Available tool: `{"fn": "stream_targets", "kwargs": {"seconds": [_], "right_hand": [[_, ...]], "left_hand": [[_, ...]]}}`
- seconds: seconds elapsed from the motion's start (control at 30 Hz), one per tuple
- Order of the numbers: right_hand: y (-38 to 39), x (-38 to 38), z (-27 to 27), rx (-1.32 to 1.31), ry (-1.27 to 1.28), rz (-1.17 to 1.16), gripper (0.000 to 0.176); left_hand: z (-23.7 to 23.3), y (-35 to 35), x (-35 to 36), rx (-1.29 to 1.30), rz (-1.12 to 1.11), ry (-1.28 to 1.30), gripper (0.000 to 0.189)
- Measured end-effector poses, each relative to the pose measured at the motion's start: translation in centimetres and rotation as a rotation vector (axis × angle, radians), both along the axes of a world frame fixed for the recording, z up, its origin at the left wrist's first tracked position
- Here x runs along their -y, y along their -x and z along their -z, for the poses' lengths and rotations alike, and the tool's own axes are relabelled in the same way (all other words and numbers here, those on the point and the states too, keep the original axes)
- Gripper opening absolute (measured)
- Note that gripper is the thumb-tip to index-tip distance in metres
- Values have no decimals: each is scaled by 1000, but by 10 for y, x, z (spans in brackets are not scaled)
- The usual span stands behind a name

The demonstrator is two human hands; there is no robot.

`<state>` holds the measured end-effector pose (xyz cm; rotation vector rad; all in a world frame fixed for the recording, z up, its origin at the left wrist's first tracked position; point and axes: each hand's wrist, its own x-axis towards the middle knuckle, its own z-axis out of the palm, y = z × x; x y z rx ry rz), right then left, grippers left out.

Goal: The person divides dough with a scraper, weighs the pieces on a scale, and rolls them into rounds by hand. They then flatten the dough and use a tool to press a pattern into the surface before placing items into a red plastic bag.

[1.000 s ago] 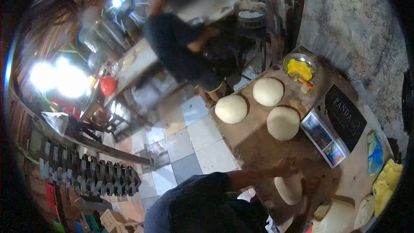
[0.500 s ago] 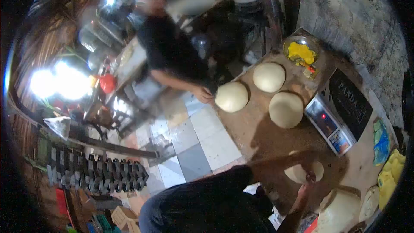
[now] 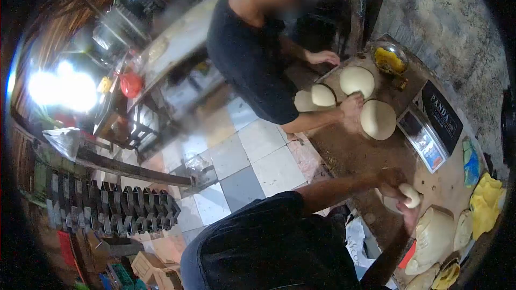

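My left hand (image 3: 392, 180) and my right hand (image 3: 409, 216) come together over the brown worktable (image 3: 344, 153). Between them is a small, pale, rounded piece of dough (image 3: 411, 196), with the fingers of both hands closed about it. A flat pale patch of dough (image 3: 386, 200) lies partly hidden under my left hand. Close by my right hand sits a large smooth mass of dough (image 3: 432, 239). Farther up the table are round dough balls (image 3: 357, 81), one of them (image 3: 378, 120) touched by a co-worker's hand (image 3: 352, 110).
A digital scale (image 3: 427, 139) stands beside a black PANDA box (image 3: 438, 115). A metal bowl (image 3: 389, 58) with yellow contents is at the far corner. Yellow wrapping (image 3: 488, 204) lies along the wall side. The co-worker (image 3: 252, 59) leans over the table's far end. Stacked metal moulds (image 3: 113, 209) stand left.
The pale dough at my hands was spread flatter and is now a compact piece held up between them. The co-worker has come closer and reaches across among the dough balls. My view has shifted slightly.
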<state>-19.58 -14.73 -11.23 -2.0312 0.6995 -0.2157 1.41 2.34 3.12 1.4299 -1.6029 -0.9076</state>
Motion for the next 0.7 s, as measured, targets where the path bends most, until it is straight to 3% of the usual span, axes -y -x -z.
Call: {"fn": "stream_targets", "kwargs": {"seconds": [0.1,0.23,0.3,0.4,0.53,0.7], "right_hand": [[6,2,-11,-33,-4,-7,43],[38,-33,40,-163,-73,-65,43],[53,-44,66,-200,-117,-99,42],[49,-12,81,-177,-129,-63,42],[3,97,95,-68,-51,67,42],[-31,152,146,-31,-74,154,42]], "left_hand": [[26,17,-4,-106,-54,69,35],[155,73,-9,-265,-164,10,40],[191,83,-14,-322,-178,-78,44],[184,48,14,-184,-132,-135,49],[150,-6,107,149,-176,-62,57],[186,2,176,154,-329,-147,69]]}}
